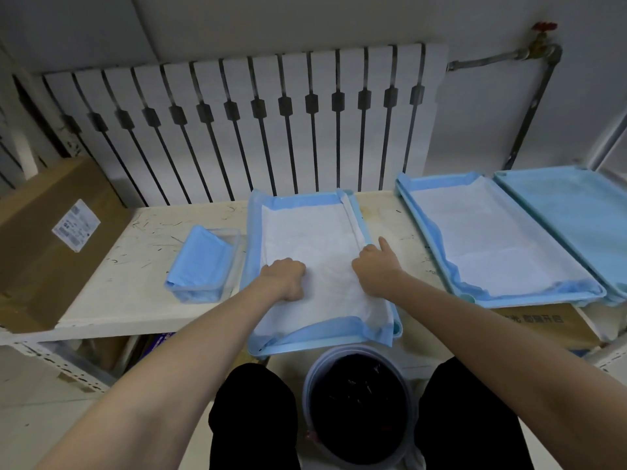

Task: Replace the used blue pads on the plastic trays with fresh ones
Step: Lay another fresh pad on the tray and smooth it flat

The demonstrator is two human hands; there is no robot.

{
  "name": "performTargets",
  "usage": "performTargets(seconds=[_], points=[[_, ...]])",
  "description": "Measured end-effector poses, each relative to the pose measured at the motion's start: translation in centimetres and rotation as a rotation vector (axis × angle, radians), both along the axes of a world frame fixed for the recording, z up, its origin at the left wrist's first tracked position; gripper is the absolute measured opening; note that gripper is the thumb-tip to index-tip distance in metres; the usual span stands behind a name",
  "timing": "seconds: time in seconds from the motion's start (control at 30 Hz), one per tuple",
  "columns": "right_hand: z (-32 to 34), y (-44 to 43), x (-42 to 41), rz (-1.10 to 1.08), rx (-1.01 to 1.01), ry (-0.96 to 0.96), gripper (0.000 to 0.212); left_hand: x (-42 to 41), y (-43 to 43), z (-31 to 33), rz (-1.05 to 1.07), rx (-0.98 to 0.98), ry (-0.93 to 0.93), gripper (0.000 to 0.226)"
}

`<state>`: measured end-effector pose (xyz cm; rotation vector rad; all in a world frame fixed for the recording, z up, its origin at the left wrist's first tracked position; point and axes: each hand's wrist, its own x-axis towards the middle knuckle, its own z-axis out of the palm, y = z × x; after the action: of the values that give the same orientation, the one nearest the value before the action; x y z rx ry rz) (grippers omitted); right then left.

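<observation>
A light blue plastic tray (325, 344) lies in front of me on the white table, overhanging its front edge. A pad (315, 239), white in the middle with blue borders, lines it. My left hand (286, 276) rests as a fist on the pad's left half. My right hand (375, 266) has its fingers curled at the pad's right edge, by the tray's right rim, with the index finger pointing away. To the right a second tray (451, 279) holds a flat pad (492, 239). A third tray (573, 218) at the far right looks bare.
A clear box (230, 252) of folded blue pads (200, 259) stands left of the middle tray. A bin with a black liner (359, 405) sits on the floor between my knees. A cardboard box (51, 239) is at the left, a radiator (258, 123) behind the table.
</observation>
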<state>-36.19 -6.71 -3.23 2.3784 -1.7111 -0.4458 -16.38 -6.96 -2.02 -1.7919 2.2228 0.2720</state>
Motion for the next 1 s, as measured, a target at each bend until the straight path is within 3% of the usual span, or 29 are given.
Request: performTargets(seconds=[0.1,0.27,0.47,0.73,0.8,1.0], points=[[0.1,-2.7,0.3,0.041,-0.077,-0.098,0.027,-0.4,-2.4,-0.2,0.003,0.012,0.036,0.041],[-0.4,-8.3,0.4,0.054,-0.071,-0.101,0.038,-1.2,-6.7,0.0,-0.003,0.024,0.057,0.023],[-0.6,-13.7,-1.3,0.067,-0.061,-0.015,0.038,-1.7,-11.2,0.1,0.036,0.009,0.094,0.055],[-1.5,-17.2,0.0,0.081,-0.153,-0.091,0.033,-2.7,-14.1,0.9,0.014,0.041,0.035,0.044],[-1.7,-18.1,0.9,0.085,-0.137,-0.019,0.036,-2.7,-14.6,0.9,0.029,0.049,0.042,0.04],[-0.6,-20.3,1.4,0.024,-0.139,0.214,0.044,-2.9,-15.9,0.4,-0.005,0.097,0.018,0.061]])
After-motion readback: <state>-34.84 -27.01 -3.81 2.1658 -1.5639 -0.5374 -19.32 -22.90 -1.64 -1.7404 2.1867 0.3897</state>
